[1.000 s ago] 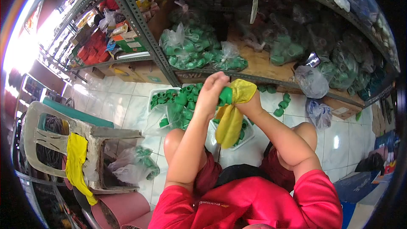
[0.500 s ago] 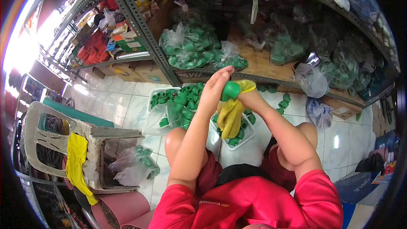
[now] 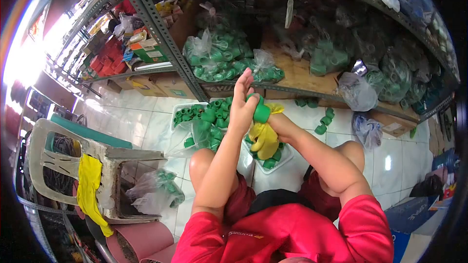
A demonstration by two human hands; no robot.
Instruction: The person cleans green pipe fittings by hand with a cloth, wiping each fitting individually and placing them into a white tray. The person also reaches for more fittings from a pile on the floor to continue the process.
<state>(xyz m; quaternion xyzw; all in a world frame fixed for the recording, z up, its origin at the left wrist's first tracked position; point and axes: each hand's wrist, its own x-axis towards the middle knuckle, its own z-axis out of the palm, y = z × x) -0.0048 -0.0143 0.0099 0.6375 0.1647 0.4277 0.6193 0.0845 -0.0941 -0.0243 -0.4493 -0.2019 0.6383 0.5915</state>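
A green pipe fitting (image 3: 262,113) is between my hands, above the white basket. My left hand (image 3: 242,108) grips it between thumb and palm, with the other fingers stretched upward. On the other side, my right hand (image 3: 282,125) is closed on a yellow cloth (image 3: 263,141), which presses against the fitting and hangs below it. Part of the cloth shows above the right fingers, and those fingertips are partly hidden. Beneath the cloth, a white plastic basket (image 3: 280,164) holds several green fittings.
Another tray (image 3: 174,119) of green fittings and a clear bag (image 3: 183,136) stand ahead on the tiles. Loose fittings (image 3: 323,122) lie right. A metal shelf (image 3: 187,75) with bagged fittings (image 3: 219,51) spans the front. A worn plastic chair (image 3: 114,153) with a yellow cloth stands left.
The fitting has turned and sits slightly lower. My left thumb now hooks over it and the left fingers have spread upward. My right hand and the yellow cloth have shifted slightly down.
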